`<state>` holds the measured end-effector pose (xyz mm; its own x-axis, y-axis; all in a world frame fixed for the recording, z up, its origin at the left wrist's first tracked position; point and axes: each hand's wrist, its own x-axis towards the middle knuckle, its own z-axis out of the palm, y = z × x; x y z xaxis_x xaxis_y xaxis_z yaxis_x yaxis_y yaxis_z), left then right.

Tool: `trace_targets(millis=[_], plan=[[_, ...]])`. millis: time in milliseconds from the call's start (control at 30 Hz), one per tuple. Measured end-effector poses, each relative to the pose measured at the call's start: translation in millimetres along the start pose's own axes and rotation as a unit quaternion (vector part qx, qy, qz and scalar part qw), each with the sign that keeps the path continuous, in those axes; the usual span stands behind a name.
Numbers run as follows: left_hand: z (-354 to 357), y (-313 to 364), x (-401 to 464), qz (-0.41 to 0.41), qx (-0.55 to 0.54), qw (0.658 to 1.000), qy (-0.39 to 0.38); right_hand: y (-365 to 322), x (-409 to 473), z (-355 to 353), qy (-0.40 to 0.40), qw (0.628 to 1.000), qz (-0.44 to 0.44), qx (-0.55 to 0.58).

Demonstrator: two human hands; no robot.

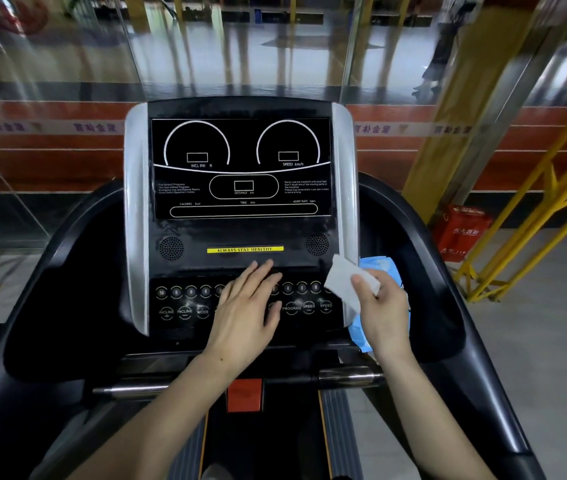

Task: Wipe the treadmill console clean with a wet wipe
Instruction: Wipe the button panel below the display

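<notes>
One wet wipe (348,284) pinched in right hand (380,306) fingers; left hand (245,306) fingers straight, flat on one console (240,216). Beyond fingertips: "ALWAYS STAY HEALTHY", "SPEED km/h".

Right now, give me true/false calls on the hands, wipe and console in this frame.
1. The right hand pinches a white wet wipe. True.
2. The left hand holds the wipe. False: it lies flat with straight fingers on the black treadmill console's button panel.
3. A blue plastic packet sits behind the right hand. True.
4. The wipe is pressed against the black display screen. False: it is held by the console's lower right edge.
5. The yellow strip label reads ALWAYS STAY HEALTHY. True.
</notes>
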<state>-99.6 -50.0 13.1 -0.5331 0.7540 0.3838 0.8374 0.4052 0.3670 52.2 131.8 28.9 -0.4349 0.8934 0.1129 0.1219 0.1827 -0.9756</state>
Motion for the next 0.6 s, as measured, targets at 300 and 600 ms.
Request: trace_targets(millis=[300, 600], plan=[[15, -10, 7, 0.016, 0.143, 0.986, -0.081, 79, 6, 40, -0.054, 0.876, -0.349, -0.33], [16, -18, 6, 0.029, 0.154, 0.984, -0.087, 103, -31, 37, -0.126, 0.876, -0.282, -0.371]])
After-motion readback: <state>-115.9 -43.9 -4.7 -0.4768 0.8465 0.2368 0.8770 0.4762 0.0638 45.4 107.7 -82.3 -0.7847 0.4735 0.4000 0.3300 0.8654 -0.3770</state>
